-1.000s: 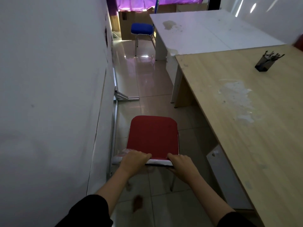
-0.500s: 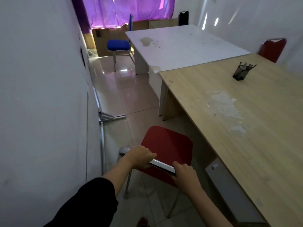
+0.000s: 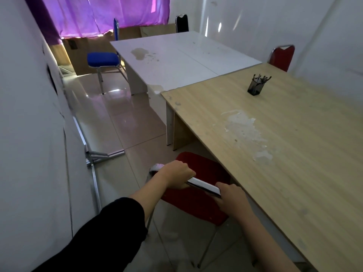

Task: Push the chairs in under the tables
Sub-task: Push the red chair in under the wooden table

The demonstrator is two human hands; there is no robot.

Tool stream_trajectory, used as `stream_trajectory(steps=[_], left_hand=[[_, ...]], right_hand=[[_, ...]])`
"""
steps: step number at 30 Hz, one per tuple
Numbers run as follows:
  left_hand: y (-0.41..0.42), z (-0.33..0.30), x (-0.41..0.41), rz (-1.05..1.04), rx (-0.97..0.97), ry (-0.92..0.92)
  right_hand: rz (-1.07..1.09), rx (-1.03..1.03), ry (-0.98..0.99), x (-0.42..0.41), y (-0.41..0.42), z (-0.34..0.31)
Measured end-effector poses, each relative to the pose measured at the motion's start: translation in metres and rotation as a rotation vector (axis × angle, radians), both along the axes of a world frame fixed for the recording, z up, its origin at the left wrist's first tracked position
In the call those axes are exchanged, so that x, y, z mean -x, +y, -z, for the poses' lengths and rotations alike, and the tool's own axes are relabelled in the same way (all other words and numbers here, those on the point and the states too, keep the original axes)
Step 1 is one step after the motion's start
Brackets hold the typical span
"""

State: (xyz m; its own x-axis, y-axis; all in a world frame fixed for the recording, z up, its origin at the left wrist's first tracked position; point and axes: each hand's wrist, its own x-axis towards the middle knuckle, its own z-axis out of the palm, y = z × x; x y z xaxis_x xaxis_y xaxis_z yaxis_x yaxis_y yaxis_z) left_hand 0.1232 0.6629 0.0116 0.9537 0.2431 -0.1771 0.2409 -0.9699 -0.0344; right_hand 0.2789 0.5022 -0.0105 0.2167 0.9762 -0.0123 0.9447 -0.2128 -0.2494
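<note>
The red chair (image 3: 198,173) stands right at the long edge of the wooden table (image 3: 284,154). The far corner of its seat is tucked just under that edge, and the rest sticks out over the floor. The chair is turned at a slant to the table. Its shiny back rail runs across the top, and its thin metal legs rest on the floor tiles (image 3: 121,122).

The left hand (image 3: 174,176) is curled tight around the left end of the rail. The right hand (image 3: 231,199) is curled tight around the right end, very near the table edge. A black sleeve (image 3: 110,230) covers the left arm.

On the left there is a white wall (image 3: 29,134) with a metal frame (image 3: 92,154) leaning along its bottom. Between the wall and the tables runs an open strip of shiny floor, wide enough for the chair.

A dark pen cup (image 3: 256,86) stands on the wooden table, well away from every edge. A white table (image 3: 176,59) touches the far end of the wooden one. A blue chair (image 3: 104,59) stands out on the floor beside the white table. Another red chair (image 3: 282,57) stands at the far side, by the right wall. A black chair (image 3: 181,23) stands at the far end, near the purple curtain (image 3: 102,14).
</note>
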Motion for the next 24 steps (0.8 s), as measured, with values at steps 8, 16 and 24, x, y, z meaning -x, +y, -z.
stream_trajectory(steps=[8,16,24], left_hand=[[0.066,-0.014,-0.037,0.031,-0.019,-0.053],[0.117,-0.022,-0.086,0.113,-0.094,-0.303],[0.168,-0.023,-0.109,0.315,-0.128,-0.407]], right_hand=[[0.067,-0.247,0.039,-0.024,0.050,-0.010],[0.153,-0.286,0.024,-0.074,0.097,-0.026],[0.349,-0.305,-0.027,-0.066,0.131,-0.035]])
